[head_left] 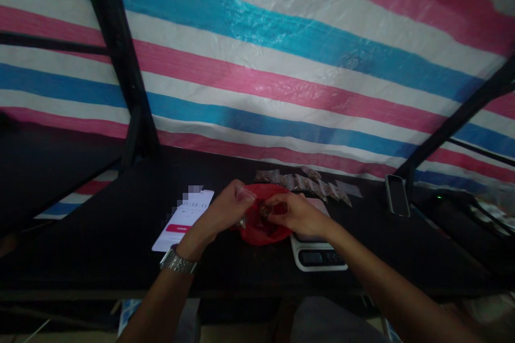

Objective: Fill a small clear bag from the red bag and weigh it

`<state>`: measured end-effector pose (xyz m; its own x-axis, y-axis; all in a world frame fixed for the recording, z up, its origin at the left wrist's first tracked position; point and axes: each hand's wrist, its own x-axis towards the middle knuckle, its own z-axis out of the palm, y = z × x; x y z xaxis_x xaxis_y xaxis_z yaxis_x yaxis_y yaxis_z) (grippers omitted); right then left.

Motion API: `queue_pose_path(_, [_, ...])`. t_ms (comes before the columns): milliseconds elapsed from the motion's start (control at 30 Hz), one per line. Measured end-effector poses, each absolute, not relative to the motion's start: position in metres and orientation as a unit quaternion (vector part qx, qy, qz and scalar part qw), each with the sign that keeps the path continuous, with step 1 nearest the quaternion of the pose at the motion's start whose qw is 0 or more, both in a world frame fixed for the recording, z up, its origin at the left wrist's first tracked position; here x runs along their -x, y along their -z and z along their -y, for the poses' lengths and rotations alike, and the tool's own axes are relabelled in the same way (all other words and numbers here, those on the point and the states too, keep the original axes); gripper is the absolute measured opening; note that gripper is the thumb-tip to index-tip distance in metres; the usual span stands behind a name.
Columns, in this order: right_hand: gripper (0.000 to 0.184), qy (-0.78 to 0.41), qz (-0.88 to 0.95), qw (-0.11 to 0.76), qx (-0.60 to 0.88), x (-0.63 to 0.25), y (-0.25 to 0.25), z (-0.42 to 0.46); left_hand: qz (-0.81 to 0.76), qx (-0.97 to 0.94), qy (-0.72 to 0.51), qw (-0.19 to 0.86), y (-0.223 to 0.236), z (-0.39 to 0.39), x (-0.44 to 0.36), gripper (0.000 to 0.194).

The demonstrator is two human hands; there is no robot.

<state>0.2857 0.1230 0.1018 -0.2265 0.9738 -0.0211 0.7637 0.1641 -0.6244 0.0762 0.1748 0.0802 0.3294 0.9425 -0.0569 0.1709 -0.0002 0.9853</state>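
My left hand (227,210), with a metal watch (178,261) on its wrist, is closed on a small clear plastic bag (244,193) at the rim of a red plastic bag (260,223). My right hand (295,213) reaches into the red bag, fingers pinched on small brown pieces (264,209). The red bag lies on a dark table (120,236), beside a white digital scale (317,254).
A lit phone (184,220) lies left of my hands. Several small filled clear packets (306,183) lie in a row behind the scale. A second dark phone (397,195) rests at the right. A striped pink, blue and white tarp (281,64) and black poles (116,53) stand behind.
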Motion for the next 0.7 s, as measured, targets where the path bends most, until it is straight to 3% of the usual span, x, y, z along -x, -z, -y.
queue_pose_path(233, [0.022,-0.324,0.71,0.28,0.558,-0.289,-0.117,-0.123,-0.431,-0.702,-0.45,0.345,-0.075,-0.178,-0.063,0.043])
queue_pose_path(433, [0.023,-0.371,0.704,0.299,0.527,-0.284,-0.141,-0.117,-0.381,-0.723,-0.455,0.353,-0.059,-0.176,-0.064,0.044])
queue_pose_path(533, [0.026,-0.337,0.723,0.307,0.519,-0.272,-0.146,-0.115,-0.372,-0.735,-0.445,0.351,-0.052,-0.173,-0.068,0.049])
queue_pose_path(700, [0.035,-0.181,0.804,0.264,0.501,-0.253,-0.142,-0.117,-0.36,-0.743,-0.454,0.335,-0.051,-0.167,-0.075,0.056])
